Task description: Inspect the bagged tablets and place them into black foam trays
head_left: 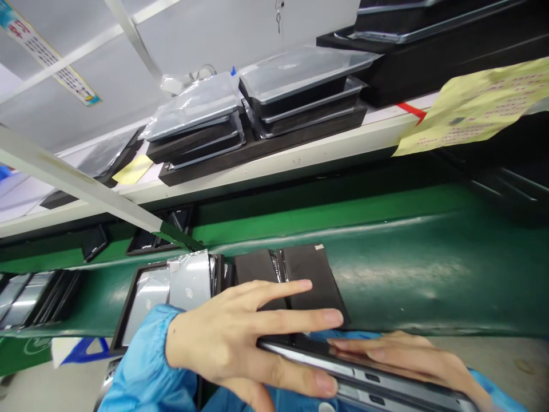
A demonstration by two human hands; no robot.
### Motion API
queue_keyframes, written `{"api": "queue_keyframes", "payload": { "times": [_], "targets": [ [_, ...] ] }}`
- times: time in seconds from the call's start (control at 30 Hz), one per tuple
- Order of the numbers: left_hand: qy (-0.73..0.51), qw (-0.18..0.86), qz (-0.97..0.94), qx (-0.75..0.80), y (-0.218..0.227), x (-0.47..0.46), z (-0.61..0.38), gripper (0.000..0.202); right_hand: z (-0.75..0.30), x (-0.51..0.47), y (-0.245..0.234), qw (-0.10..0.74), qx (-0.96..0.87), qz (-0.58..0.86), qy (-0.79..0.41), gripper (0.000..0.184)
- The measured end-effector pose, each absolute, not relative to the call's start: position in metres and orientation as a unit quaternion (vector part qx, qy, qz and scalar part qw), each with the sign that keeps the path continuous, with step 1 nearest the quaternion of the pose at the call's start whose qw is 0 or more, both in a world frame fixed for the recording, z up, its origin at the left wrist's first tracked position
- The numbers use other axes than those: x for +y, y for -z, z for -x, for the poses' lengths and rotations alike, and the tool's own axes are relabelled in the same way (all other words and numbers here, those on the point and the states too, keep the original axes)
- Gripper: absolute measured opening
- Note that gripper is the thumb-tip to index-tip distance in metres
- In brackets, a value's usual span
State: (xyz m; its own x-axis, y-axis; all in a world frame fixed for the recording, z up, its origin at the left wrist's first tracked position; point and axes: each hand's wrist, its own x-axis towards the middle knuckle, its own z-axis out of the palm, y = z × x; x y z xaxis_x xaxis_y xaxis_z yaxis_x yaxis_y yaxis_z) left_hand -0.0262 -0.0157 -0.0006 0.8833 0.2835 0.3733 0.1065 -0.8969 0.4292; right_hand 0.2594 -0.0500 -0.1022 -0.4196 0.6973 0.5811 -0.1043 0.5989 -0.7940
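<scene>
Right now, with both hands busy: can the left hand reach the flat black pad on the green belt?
Likely yes: the left hand hovers beside the flat black pad, though it grips a slim grey device.

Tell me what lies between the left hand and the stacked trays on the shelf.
In the head view, two black flat pieces lie just past the left hand, then bare green belt and the shelf's white edge below the stacked trays.

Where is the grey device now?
Head view, bottom centre: the grey device is gripped by the left hand, with the right hand on it, just below the black pads on the green belt.
</scene>
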Motion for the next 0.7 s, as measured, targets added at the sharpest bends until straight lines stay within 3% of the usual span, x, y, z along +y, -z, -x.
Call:
{"api": "queue_keyframes", "payload": {
  "times": [0.2, 0.33, 0.7],
  "targets": [
    [-0.316, 0.379, -0.866, 0.077, 0.031, -0.020, 0.032, 0.030, -0.262, -0.053, 0.119, 0.486, -0.738, 0.185, -0.430, 0.048],
    [-0.304, 0.456, -0.832, 0.082, 0.026, -0.012, 0.034, 0.039, -0.261, -0.053, 0.118, 0.479, -0.756, 0.198, -0.400, 0.040],
    [-0.265, 0.370, -0.886, 0.083, 0.011, -0.008, 0.018, 0.019, -0.265, -0.061, 0.132, 0.477, -0.752, 0.215, -0.400, 0.041]
  ]
}}
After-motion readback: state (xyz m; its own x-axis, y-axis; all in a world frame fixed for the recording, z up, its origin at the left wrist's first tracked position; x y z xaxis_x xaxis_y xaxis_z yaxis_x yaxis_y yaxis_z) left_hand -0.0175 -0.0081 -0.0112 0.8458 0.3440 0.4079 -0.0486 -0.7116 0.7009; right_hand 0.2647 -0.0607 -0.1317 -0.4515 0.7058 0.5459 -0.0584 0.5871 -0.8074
